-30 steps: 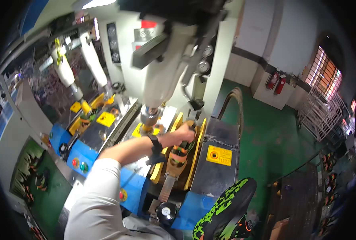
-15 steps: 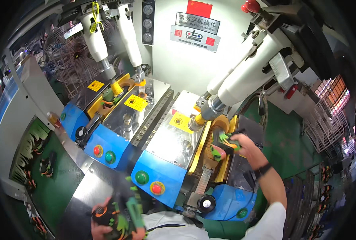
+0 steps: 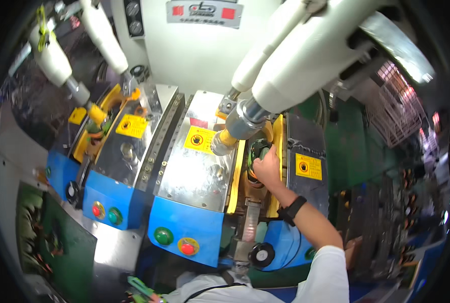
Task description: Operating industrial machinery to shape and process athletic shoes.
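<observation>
My right hand (image 3: 268, 167), with a dark band on its wrist, closes around a black-and-green shoe (image 3: 257, 151). That shoe sits between the yellow side pads (image 3: 236, 177) of the right station of a press machine, below the metal press rod (image 3: 242, 121). At the bottom edge, part of another green-and-black shoe (image 3: 140, 287) shows. My left hand is out of sight there. In the left station a further dark-green shoe (image 3: 94, 127) lies under a yellow-tipped rod (image 3: 97, 115).
Blue front panels carry a green button (image 3: 163, 236) and a red button (image 3: 187, 247). A black round knob (image 3: 262, 255) juts out at the front. Thick white cylinders (image 3: 305, 65) hang over the right station. Racks with shoes (image 3: 409, 207) stand at the right.
My right hand has moved the shoe left and down into the right station, between the pads. The other shoe and my left hand have dropped toward the bottom edge. The view has shifted.
</observation>
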